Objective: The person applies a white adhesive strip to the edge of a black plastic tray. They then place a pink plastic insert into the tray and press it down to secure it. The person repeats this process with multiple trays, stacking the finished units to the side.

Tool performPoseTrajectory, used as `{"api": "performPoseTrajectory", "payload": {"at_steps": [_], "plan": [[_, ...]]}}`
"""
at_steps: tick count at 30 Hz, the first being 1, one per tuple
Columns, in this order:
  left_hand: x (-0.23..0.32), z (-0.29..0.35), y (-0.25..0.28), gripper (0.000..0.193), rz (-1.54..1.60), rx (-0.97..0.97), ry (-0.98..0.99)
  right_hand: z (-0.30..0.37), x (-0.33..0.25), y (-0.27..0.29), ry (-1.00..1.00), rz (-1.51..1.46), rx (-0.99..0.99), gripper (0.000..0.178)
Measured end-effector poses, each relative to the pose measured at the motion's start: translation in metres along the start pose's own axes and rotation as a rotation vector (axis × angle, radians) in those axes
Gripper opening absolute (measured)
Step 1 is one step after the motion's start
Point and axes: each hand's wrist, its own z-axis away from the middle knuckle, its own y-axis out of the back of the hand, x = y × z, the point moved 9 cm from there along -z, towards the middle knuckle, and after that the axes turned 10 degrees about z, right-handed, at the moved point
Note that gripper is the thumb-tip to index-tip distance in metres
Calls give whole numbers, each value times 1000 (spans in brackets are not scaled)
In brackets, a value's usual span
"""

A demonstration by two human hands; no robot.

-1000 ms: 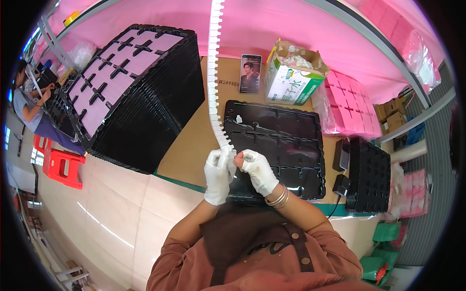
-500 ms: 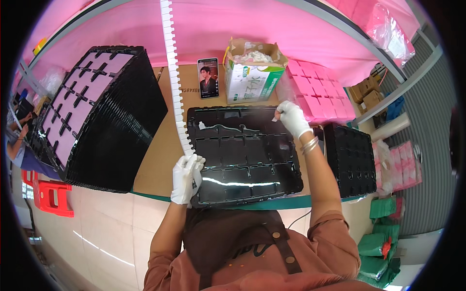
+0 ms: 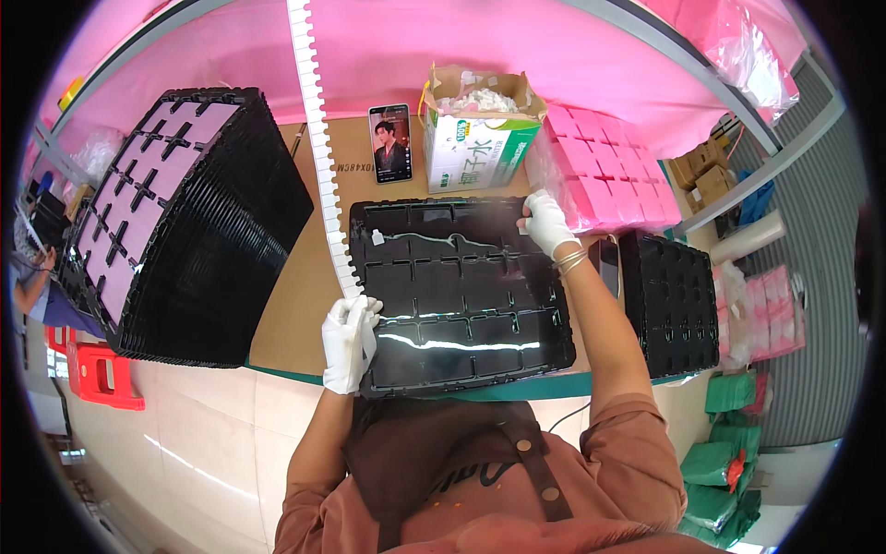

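A black plastic compartment tray [image 3: 434, 295] lies in front of me on the table. My left hand [image 3: 347, 346], in a white glove, is closed at the tray's left edge, with its fingertips at the lower end of a long white notched strip [image 3: 318, 138]. The strip runs up past the far edge of the table. My right hand [image 3: 548, 223], gloved with bare fingertips, is at the tray's far right corner. Its fingers are bent together, and whatever is between them is hidden. A small white piece [image 3: 377, 237] shows in the tray's far left compartment.
A tall stack of black trays with lilac sheets [image 3: 221, 240] stands at left. Behind the tray are a propped phone [image 3: 391, 148] and an open carton [image 3: 475, 152] of white bits. Pink pads [image 3: 609, 171] and more black trays [image 3: 669, 305] stand at right.
My right hand has come down slightly onto the tray's far right corner, and the white piece at its fingertips no longer shows. My left hand remains at the strip's lower end.
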Motion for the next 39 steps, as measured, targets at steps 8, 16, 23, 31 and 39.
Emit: {"api": "performPoseTrajectory", "payload": {"at_steps": [8, 16, 23, 31, 39], "plan": [[-1, -4, -2, 14, 220, -62, -12, 35, -16, 43, -116, -166, 347, 19], [13, 24, -48, 14, 304, -75, -110, 148, -210, -51, -35, -1019, -259, 22], [9, 30, -37, 16, 158, -36, -72, 156, -223, -76, -163, -1339, -378, 15], [17, -9, -9, 22, 152, -82, 35, 164, -245, 13, 263, -665, 93, 10], [-1, -19, 8, 32, 147, -104, 131, 177, -269, -73, 490, -32, -186, 15]]}}
